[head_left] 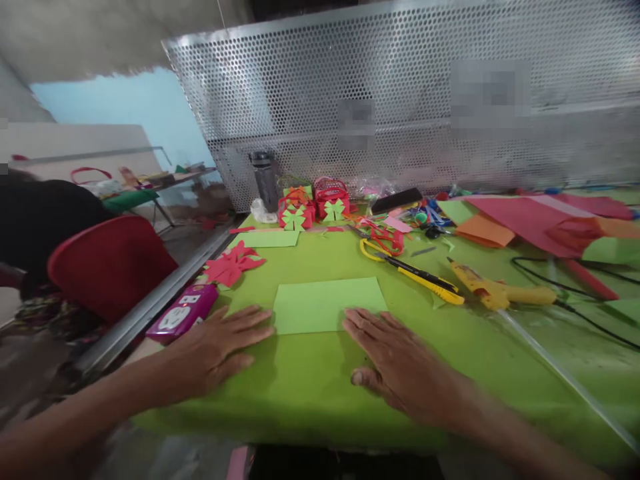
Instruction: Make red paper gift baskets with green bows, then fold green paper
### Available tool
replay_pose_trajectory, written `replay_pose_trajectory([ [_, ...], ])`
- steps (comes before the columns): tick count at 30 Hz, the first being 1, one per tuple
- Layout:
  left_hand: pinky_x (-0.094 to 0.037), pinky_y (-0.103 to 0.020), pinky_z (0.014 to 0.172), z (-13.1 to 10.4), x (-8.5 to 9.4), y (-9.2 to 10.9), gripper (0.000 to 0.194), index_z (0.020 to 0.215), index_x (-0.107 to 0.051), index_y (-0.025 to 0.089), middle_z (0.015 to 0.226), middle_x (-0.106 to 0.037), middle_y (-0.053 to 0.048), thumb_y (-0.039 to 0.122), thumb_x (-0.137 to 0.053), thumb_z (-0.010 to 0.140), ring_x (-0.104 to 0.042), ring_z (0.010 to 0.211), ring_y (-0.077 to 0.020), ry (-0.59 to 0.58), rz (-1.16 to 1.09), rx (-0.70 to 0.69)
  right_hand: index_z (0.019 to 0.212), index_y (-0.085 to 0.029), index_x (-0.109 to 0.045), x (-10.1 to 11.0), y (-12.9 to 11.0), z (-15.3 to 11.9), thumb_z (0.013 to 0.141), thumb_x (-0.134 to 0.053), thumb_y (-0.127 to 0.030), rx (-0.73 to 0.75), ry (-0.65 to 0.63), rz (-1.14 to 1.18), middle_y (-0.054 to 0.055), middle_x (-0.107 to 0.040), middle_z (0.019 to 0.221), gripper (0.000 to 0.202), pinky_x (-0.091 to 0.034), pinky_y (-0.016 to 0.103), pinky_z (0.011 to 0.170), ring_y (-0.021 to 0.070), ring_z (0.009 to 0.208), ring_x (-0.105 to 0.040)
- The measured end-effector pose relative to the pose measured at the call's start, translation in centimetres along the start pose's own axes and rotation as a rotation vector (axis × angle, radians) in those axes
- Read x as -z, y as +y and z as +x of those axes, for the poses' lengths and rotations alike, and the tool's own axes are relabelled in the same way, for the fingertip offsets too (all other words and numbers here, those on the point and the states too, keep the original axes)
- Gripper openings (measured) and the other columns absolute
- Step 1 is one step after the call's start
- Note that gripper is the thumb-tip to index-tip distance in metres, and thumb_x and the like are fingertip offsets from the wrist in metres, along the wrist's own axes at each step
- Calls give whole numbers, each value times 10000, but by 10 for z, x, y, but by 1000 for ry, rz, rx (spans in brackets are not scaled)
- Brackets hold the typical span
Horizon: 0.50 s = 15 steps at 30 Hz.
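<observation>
A light green sheet of paper (320, 305) lies flat on the green-covered table (310, 380) in front of me. My left hand (220, 347) rests at the sheet's left edge, palm down with fingers stretched out. On the sheet's right side lie the fingertips of my right hand (395, 353), spread flat with the thumb apart. Neither hand grips anything. Beside my left wrist is a purple pouch (187, 310) with a white print. Beyond it sits a red paper flower (233, 265).
Right of the sheet lie a yellow box cutter (425, 279), scissors (373, 251) and a yellow glue gun (493, 287) with a long glue stick and black cord. Red baskets (330, 197) and a dark bottle (264, 180) stand at the back. A person sits left on a red chair (113, 267).
</observation>
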<state>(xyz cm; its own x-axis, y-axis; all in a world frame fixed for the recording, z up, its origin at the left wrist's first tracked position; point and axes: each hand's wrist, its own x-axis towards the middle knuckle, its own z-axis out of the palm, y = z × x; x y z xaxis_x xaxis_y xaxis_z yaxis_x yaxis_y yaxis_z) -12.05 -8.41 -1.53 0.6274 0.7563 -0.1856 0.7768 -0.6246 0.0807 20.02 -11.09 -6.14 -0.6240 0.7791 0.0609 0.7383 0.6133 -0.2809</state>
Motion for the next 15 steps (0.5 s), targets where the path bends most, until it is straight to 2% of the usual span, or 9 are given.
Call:
replay_pose_trajectory([
  [1,-356,-433,1004,6,7,7,425,1137,-640,236,1287,-589,-91,478,-377,907,-519,1186,-294,56,-33,74,1428,-84,-307,-1,-1,0,931,-344,-490,-8,13,-7,137,-281,1488,643,-274,546,1088,286,1372,-260],
  [2,-440,-377,881,14,15,15,429,920,-692,190,1053,-695,-104,464,-362,905,-621,996,-267,129,-97,188,1426,-81,-313,-1,-2,0,930,-346,-489,-13,28,-15,139,-285,1486,642,-280,547,1085,288,1370,-264],
  [3,-475,-325,726,24,22,24,457,745,-659,165,812,-703,-93,462,-348,898,-651,777,-223,177,-203,335,1424,-79,-315,-2,-3,0,929,-351,-486,-16,44,-23,143,-291,1483,642,-288,547,1081,290,1368,-270],
  [4,-455,-278,587,35,28,33,461,649,-598,163,648,-651,-60,481,-357,880,-613,607,-177,173,-366,445,1423,-79,-316,-3,-3,-1,928,-357,-482,-16,54,-31,148,-298,1480,640,-298,547,1076,292,1365,-276],
  [5,-416,-242,502,48,32,41,437,627,-559,168,588,-610,-28,505,-396,852,-564,518,-137,95,-586,491,1422,-80,-320,-5,-3,-1,928,-363,-477,-12,61,-41,151,-306,1476,635,-307,548,1071,293,1362,-283],
  [6,-382,-220,460,60,35,48,412,647,-549,168,578,-591,-5,524,-441,824,-528,477,-110,-34,-772,505,1422,-82,-321,-6,-2,0,929,-363,-475,-6,65,-52,153,-314,1472,631,-314,549,1066,294,1359,-289],
  [7,-360,-209,424,73,37,53,413,638,-542,166,546,-576,6,545,-484,789,-503,431,-98,-117,-821,513,1421,-83,-322,-7,-1,0,931,-360,-479,0,66,-63,156,-320,1469,631,-318,551,1063,296,1355,-296],
  [12,-414,-228,392,118,25,59,444,506,-563,127,454,-579,-44,523,-649,687,-554,396,-133,-430,-855,518,1408,-68,-345,-11,3,0,917,-362,-529,28,80,-106,178,-335,1456,674,-334,552,1053,310,1347,-308],
  [15,-439,-245,379,127,16,54,447,460,-567,127,445,-599,-76,500,-670,684,-583,400,-162,-487,-798,474,1414,-89,-341,-12,3,0,920,-377,-504,36,91,-107,162,-335,1461,646,-339,530,1059,295,1355,-295],
])
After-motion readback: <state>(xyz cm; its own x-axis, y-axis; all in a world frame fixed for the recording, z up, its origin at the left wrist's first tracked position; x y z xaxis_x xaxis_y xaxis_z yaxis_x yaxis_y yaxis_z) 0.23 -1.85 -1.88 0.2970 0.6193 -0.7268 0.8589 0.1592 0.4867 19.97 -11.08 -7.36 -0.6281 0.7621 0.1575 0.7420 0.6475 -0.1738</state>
